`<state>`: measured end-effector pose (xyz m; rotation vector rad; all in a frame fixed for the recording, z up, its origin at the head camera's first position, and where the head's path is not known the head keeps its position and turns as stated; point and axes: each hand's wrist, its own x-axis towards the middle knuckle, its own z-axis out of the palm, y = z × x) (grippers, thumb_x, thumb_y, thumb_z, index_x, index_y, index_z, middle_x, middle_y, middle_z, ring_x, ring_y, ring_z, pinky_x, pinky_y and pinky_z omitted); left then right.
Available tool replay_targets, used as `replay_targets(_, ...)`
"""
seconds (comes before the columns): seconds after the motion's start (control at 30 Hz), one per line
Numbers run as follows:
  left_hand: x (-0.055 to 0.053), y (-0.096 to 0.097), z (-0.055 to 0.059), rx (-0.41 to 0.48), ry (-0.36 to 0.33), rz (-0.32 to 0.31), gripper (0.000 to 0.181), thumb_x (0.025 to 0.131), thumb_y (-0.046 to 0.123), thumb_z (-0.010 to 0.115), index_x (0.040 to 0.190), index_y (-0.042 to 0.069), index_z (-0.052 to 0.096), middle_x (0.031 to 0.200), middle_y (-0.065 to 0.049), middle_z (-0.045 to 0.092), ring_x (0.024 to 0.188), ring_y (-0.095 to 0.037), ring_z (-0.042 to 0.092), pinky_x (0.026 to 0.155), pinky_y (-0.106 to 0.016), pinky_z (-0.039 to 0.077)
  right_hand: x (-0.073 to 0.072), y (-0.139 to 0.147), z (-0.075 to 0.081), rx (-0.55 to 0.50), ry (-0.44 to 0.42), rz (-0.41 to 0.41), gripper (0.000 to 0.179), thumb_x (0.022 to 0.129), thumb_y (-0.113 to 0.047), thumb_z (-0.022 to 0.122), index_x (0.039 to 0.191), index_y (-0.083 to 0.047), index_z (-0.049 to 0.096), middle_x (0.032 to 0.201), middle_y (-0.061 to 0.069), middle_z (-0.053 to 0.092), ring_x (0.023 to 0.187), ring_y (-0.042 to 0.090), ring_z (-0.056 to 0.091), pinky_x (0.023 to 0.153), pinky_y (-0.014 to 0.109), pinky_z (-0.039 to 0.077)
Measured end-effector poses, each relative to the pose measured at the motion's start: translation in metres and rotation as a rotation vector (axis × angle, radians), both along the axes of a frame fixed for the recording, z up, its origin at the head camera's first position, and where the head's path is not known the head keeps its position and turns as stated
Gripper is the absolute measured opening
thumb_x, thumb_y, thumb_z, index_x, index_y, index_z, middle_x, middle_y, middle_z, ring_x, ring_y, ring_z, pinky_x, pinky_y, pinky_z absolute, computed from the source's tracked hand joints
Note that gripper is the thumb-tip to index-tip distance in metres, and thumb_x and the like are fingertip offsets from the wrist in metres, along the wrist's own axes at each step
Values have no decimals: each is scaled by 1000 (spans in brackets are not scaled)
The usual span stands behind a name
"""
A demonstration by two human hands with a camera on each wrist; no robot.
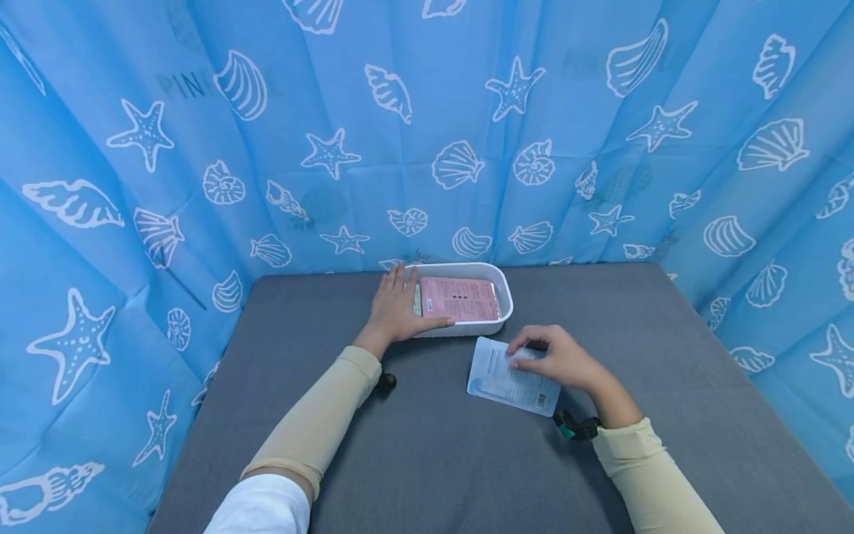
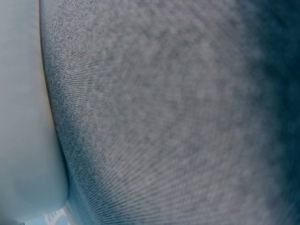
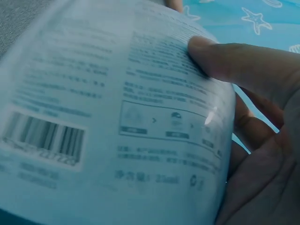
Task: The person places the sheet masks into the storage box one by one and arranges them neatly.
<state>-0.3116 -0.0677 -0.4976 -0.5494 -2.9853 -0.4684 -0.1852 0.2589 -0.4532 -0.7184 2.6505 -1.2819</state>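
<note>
A light blue sheet mask packet (image 1: 497, 377) is held by my right hand (image 1: 563, 361) a little in front of the white plastic basket (image 1: 505, 317). In the right wrist view the thumb (image 3: 225, 58) lies on the packet's printed face (image 3: 93, 93), with fingers behind its edge. My left hand (image 1: 395, 308) rests on the basket's left end, fingers extended towards the far rim and thumb along the front rim. A pink packet (image 1: 460, 298) lies flat in the basket, with a pale green edge (image 1: 417, 302) beside it. The left wrist view shows the basket's outer wall (image 2: 26, 117).
The basket stands near the back edge of the grey cloth-covered table (image 1: 414, 445). A blue curtain (image 1: 427, 111) with white shells and starfish hangs behind the table and along both sides.
</note>
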Motion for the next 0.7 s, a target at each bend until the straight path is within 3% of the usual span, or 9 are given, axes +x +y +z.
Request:
replay_targets(0.37, 0, 0, -1, -1, 7, 2, 141, 72, 99, 56, 171, 9, 13, 179, -19, 7, 167, -37, 7, 136, -51, 7, -6, -2, 12, -163, 72, -56, 10, 94, -7, 80, 103, -10, 78, 104, 8, 76, 87, 15, 65, 78, 24, 56)
replay_targets(0.7, 1, 5, 2, -42, 12, 24, 141, 72, 97, 59, 171, 9, 13, 179, -19, 10, 167, -37, 9, 136, -52, 11, -18, -12, 16, -323, 143, -213, 14, 96, -6, 78, 110, -4, 79, 107, 17, 74, 89, 10, 69, 74, 21, 58)
